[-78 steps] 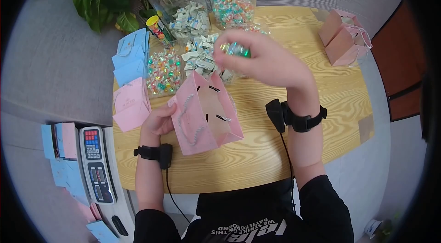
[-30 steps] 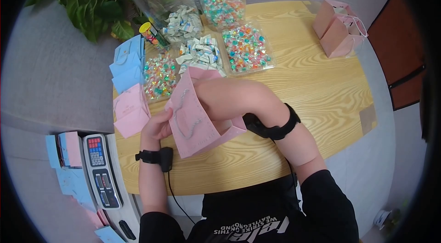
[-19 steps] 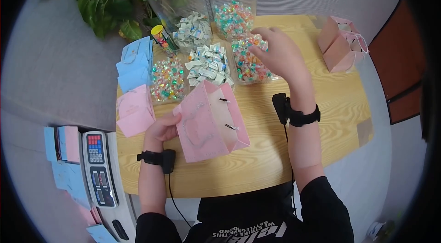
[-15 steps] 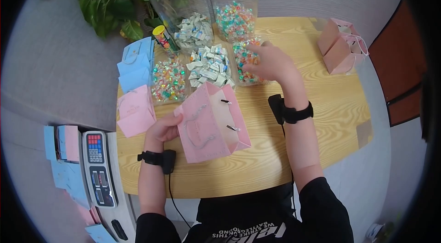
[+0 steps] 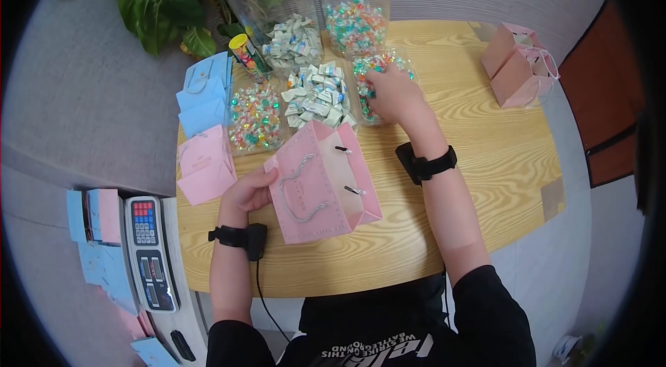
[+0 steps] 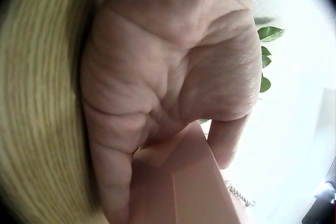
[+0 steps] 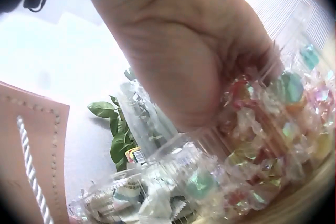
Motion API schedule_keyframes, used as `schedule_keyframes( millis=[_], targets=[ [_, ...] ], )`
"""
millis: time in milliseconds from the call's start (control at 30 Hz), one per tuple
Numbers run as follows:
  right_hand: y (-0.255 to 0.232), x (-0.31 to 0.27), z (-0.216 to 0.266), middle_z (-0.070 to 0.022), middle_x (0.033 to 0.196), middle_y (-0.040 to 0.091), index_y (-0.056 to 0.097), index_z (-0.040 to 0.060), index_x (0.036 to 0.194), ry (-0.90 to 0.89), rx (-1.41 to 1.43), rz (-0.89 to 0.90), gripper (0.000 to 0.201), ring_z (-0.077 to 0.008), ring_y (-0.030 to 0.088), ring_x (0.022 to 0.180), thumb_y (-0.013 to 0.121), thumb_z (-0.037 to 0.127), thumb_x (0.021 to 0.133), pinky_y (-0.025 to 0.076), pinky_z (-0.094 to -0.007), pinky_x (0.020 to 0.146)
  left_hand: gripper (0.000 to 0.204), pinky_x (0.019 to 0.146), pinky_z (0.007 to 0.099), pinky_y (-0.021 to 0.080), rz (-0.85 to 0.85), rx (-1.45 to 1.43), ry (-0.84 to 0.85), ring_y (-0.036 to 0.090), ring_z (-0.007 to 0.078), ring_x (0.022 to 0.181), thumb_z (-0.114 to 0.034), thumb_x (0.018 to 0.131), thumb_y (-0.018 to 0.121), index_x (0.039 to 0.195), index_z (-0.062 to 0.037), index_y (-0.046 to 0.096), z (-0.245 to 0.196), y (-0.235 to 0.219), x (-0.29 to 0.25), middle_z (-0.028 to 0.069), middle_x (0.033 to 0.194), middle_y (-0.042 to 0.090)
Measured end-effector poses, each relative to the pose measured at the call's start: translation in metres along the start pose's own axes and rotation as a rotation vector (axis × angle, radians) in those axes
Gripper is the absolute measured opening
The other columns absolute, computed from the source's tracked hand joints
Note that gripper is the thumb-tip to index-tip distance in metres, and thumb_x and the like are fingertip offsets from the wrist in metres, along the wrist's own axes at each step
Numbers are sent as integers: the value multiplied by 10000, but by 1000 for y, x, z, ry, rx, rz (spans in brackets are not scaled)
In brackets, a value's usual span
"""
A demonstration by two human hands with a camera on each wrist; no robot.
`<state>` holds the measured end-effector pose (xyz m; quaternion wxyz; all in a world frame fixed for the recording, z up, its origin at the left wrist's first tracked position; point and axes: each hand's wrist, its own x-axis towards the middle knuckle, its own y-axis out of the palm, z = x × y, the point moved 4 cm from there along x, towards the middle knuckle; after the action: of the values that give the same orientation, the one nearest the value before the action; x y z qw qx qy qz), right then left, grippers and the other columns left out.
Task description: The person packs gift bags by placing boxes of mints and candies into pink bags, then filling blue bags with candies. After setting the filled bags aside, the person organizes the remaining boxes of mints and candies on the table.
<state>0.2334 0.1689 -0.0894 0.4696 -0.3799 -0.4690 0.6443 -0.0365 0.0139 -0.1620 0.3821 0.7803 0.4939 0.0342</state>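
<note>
You get even, soft daylight in the head view, with fisheye bending and a dark vignette at its edges. Both wrist views blow out to white behind; the left hand (image 6: pixel 168 77) fills its frame, close and blurred.

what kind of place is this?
Likely a small gift-packing station in an office or shop: trays of wrapped candy, paper gift bags on a wooden table, and a scale beside it.
</note>
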Motion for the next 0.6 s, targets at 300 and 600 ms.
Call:
schedule_keyframes(
  millis=[300,600],
  targets=[
    [-9,10,-20,-191,962,638,615,64,1074,-167,284,-108,265,-331,628,889,650,113,816,502,-402,776,684,1044,379,397,-19,2,9,480,230,1263,-242,898,632,1441,-2,294,-2,3,-2,103,1393,469],
    [-25,9,-19,-127,826,644,587,46,1061,-129,596,-147,217,-200,624,700,636,135,870,510,-349,616,648,1039,378,404,-12,-20,18,492,232,1252,-220,907,616,1431,9,310,0,-1,-1,111,1382,480]
  ],
)
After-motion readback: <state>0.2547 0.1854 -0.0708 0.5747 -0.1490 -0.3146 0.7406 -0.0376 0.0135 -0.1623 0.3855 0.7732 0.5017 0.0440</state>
